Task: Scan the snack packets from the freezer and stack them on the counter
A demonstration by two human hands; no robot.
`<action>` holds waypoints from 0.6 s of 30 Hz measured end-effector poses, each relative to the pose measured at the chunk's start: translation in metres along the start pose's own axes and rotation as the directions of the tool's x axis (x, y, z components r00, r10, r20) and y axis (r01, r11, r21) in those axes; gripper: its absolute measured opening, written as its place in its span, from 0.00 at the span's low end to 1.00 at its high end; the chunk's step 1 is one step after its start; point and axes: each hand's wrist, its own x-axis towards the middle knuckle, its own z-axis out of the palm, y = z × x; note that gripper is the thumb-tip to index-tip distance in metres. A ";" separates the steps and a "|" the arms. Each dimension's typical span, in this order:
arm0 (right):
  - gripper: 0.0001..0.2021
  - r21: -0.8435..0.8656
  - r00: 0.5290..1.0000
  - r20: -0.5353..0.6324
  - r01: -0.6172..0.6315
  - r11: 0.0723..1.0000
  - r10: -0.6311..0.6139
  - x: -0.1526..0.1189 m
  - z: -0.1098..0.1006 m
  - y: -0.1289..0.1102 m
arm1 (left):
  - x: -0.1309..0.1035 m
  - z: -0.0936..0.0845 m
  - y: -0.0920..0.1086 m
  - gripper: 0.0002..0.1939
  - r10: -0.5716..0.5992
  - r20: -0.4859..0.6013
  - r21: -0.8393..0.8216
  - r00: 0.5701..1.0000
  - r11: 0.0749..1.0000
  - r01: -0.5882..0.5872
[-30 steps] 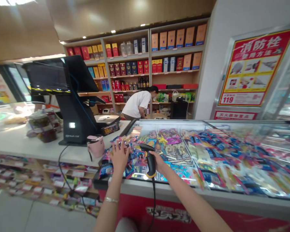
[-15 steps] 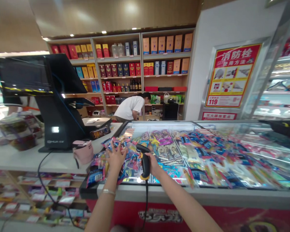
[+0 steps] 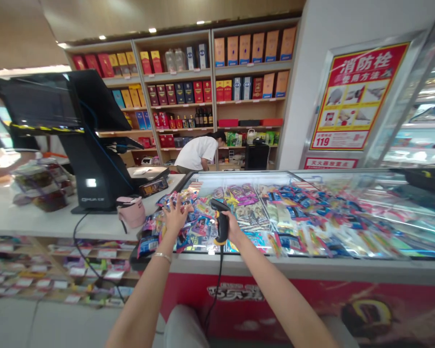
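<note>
My right hand [image 3: 232, 226] is wrapped round the grip of a black and yellow barcode scanner [image 3: 222, 227], held over the glass top of a chest freezer [image 3: 311, 263]. The scanner's head points up and to the left, and its cable hangs down the freezer's front. My left hand [image 3: 176, 216], fingers spread, rests on a heap of colourful snack packets [image 3: 150, 237] at the freezer's left end. Many more bright packets [image 3: 311, 208] spread across the freezer to the right; whether each lies on or under the glass I cannot tell.
On the white counter [image 3: 67, 227] to the left stand a black checkout terminal [image 3: 97, 169], a pink pouch [image 3: 131, 211] and a clear container [image 3: 43, 183]. A person in a white shirt [image 3: 197, 152] bends over behind the freezer. Shelves of boxes [image 3: 179, 92] line the back.
The camera view has tilted down and shifted, showing more of the floor and my legs. My left hand stays spread on the packets, and my right hand still grips the scanner.
</note>
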 end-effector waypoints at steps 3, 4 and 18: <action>0.07 -0.017 0.998 0.034 0.052 0.998 -0.052 -0.014 -0.006 -0.032 | -0.009 -0.004 -0.002 0.39 -0.018 -0.106 -0.020 0.994 1.000 0.016; 0.06 -0.035 0.997 0.037 0.069 0.997 -0.068 -0.021 -0.008 -0.046 | -0.010 -0.005 -0.001 0.39 -0.023 -0.133 -0.020 0.991 1.000 0.020; 0.06 -0.242 0.906 -0.242 0.290 0.926 -0.347 -0.143 -0.084 -0.194 | -0.045 0.025 0.185 0.41 0.268 -0.157 -0.205 0.951 0.933 -0.297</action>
